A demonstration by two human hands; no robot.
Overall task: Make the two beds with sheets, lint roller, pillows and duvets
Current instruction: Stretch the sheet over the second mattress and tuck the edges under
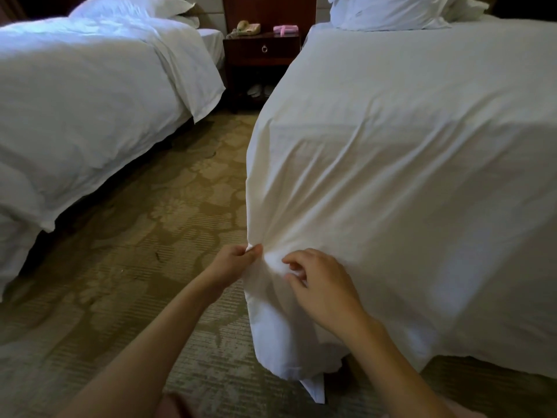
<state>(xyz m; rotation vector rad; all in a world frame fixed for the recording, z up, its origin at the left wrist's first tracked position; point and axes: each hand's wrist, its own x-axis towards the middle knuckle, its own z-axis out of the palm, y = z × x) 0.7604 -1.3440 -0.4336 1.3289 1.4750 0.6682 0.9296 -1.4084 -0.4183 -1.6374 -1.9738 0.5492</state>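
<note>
Both hands at the near foot corner of the right bed [470,224].
- Left hand [235,260]: thumb and fingers nipped tight on a gathered point of the sheet [391,146], right on the corner edge. Looks like it's anchoring the slack so the corner can be folded.
- Right hand [322,285]: just beside it, fingers curled into the same bunch. Appears to pinch a fold between thumb and index; grip is less clear than the left.
- Creases fan out from the pinch across the bed top, so the cloth is under pull. Below the hands the excess hangs loose in a soft lobe, with one pointed tail reaching the carpet [135,267]. My read: corner not tucked yet.
- Sheet: thin, matte white woven cotton, limp, no stiffness. Covers the whole mattress and drapes down both visible sides.
- Carpet: low pile, olive and tan floral pattern.

Further out:
- Left bed [212,43], across the aisle, has a puffy white duvet [90,86] overhanging its side, plus a pillow [129,6] at the head.
- Pillows [388,12] are stacked at the head of the right bed, off the work area.
- Between the heads sits a dark wooden nightstand [262,51], ring-pull drawer. On top: beige phone [247,28] and a pink object [285,29]. Could be the lint roller, can't confirm.
- Pale slippers [259,90] underneath.
</note>
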